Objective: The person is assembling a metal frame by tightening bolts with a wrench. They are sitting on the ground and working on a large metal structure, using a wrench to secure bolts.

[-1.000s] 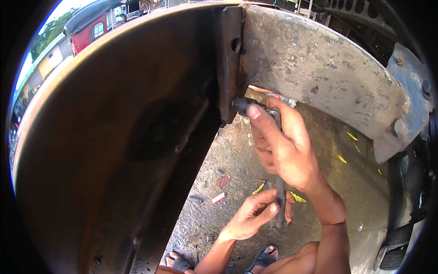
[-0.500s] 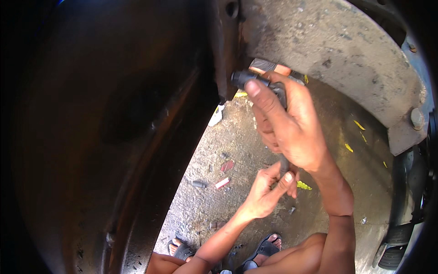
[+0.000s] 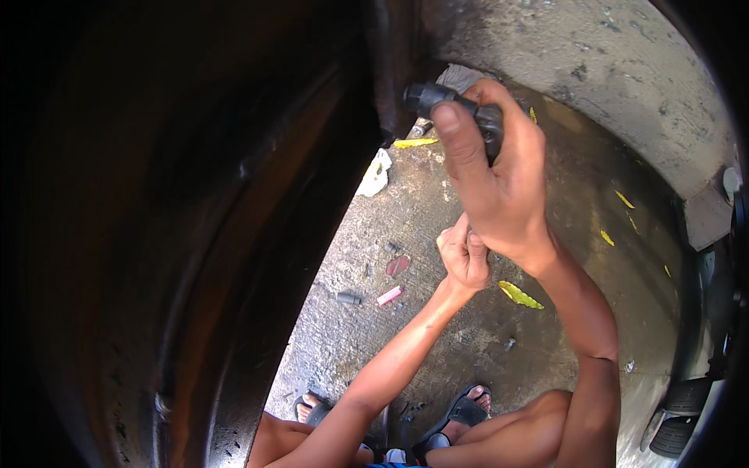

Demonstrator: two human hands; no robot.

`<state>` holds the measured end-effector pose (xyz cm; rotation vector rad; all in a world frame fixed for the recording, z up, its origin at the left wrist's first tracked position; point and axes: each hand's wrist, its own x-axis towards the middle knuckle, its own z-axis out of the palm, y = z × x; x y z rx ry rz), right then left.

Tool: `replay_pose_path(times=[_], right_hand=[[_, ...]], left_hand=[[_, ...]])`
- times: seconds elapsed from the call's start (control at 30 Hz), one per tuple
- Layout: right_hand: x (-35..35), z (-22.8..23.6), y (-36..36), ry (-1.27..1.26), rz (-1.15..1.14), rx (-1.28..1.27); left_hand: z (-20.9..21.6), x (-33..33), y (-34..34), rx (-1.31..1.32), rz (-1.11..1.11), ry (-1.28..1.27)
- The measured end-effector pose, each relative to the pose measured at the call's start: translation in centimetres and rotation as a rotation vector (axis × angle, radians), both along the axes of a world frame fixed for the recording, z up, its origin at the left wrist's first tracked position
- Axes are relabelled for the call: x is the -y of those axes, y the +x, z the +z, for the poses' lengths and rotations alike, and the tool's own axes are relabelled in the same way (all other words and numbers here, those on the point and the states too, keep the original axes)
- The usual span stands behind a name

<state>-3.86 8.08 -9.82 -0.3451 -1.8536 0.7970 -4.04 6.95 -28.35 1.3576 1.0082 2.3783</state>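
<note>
My right hand (image 3: 507, 187) is wrapped around the head of a socket wrench (image 3: 488, 129), its thumb lying along a black socket (image 3: 427, 98) that points left. Below it, my left hand (image 3: 466, 257) is closed in a fist at the handle end of the wrench; the handle itself is mostly hidden behind my right hand and fingers. The socket's open end is close to a dark metal flange (image 3: 388, 70) on the large vehicle part, with a narrow gap showing between them.
A large dark metal panel (image 3: 203, 257) fills the left side. A curved, dirt-covered plate (image 3: 616, 70) hangs at the upper right. On the concrete floor lie a loose socket (image 3: 349, 298), a pink-and-white piece (image 3: 388, 296), a reddish flat piece (image 3: 397, 266), a white scrap (image 3: 375, 175) and yellow leaves (image 3: 520, 295).
Both hands have moved up in the picture with the wrench, the left one coming closer to the right. The view has shifted somewhat too. The handle, visible earlier between the hands, is now covered.
</note>
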Motion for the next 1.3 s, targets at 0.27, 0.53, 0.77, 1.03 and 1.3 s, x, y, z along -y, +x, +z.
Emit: replay_pose_path(times=[0.27, 0.53, 0.77, 1.03, 1.3], right_hand=[[-1.2, -0.2, 1.0, 0.131, -0.028, 0.096], [-3.1, -2.3, 2.1, 0.145, 0.062, 0.169], [-10.3, -24.9, 12.2, -0.453, -0.080, 0.590], [-6.2, -34.0, 15.8, 0.306, -0.103, 0.955], [-2.6, -37.1, 18.7, 0.277, -0.303, 1.021]], left_hand=[[-0.8, -2.1, 0.8, -0.011, 0.137, 0.021], [-4.0, -6.6, 2.1, -0.015, 0.057, -0.163], [-17.1, 1.1, 0.1, -0.388, -0.388, -0.836], [-24.0, 6.1, -9.2, -0.292, -0.074, -0.991], [-25.7, 5.3, -10.2, -0.279, -0.058, -0.987]])
